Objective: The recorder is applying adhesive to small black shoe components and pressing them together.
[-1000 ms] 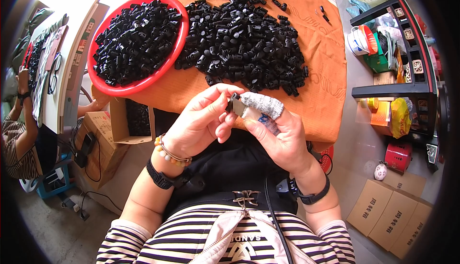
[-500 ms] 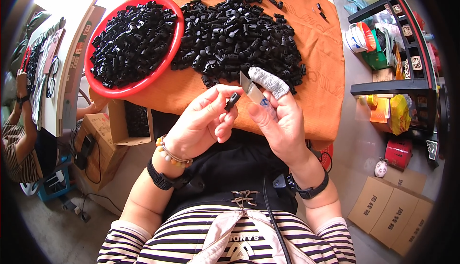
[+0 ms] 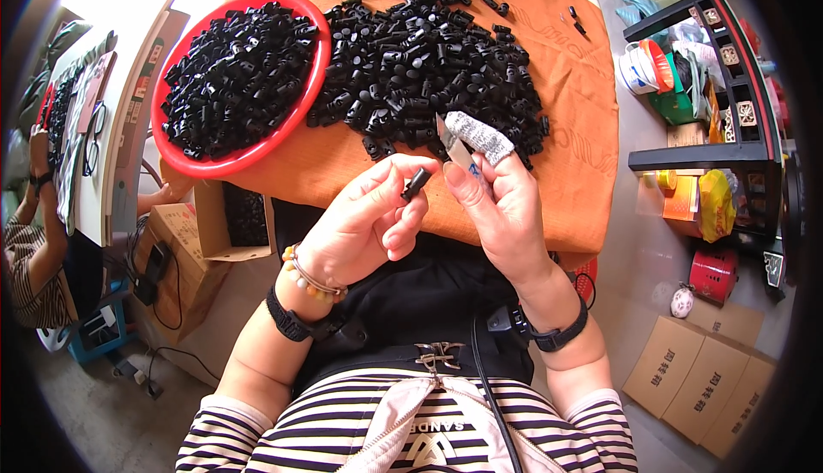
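Observation:
Between the thumb and fingers of my left hand [image 3: 364, 216] is a small black plastic piece [image 3: 417, 183], roughly cylindrical and tilted. My right hand [image 3: 507, 220] is closed around a small knife [image 3: 461, 156] with a flat metal blade and a pale handle, its blade pointing up and away from me. A grey knitted finger cover [image 3: 480, 135] sits on my right index finger. Blade and piece are close but apart. Just beyond my hands, a large heap of similar black pieces [image 3: 420, 70] lies on the orange tablecloth [image 3: 576, 134].
A red basin [image 3: 322, 66] full of black pieces stands left of the heap. Below it, an open cardboard box [image 3: 213, 224] holds more. A black shelf [image 3: 686, 157] stands at the right, with flattened cardboard [image 3: 699, 387] on the floor. At far left a mirror-like scene shows another arm.
The black piece has turned slightly in my left fingers. My right hand's knife has tilted and its tip has moved a little up and to the right. The heap looks the same.

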`<control>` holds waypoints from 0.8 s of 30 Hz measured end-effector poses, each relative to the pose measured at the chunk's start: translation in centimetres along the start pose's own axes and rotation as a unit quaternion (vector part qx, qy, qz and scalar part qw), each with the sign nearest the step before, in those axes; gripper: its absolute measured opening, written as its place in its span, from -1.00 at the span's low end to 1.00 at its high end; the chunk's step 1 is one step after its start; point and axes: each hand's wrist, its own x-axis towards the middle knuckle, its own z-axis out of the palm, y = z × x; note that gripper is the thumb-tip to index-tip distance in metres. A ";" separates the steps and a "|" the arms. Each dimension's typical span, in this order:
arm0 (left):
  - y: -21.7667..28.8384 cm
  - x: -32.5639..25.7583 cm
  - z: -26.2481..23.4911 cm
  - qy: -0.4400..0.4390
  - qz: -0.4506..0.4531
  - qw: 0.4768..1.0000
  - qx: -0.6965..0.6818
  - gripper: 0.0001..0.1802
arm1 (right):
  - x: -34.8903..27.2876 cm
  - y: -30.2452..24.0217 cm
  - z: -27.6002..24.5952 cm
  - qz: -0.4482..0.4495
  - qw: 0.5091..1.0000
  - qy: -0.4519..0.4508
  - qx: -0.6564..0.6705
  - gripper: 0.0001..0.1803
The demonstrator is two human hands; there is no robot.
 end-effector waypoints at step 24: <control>10.6 -4.2 -5.0 0.238 0.378 0.881 0.155 -0.63 | -1.3 0.9 -2.8 0.034 0.997 0.043 -0.052 -0.57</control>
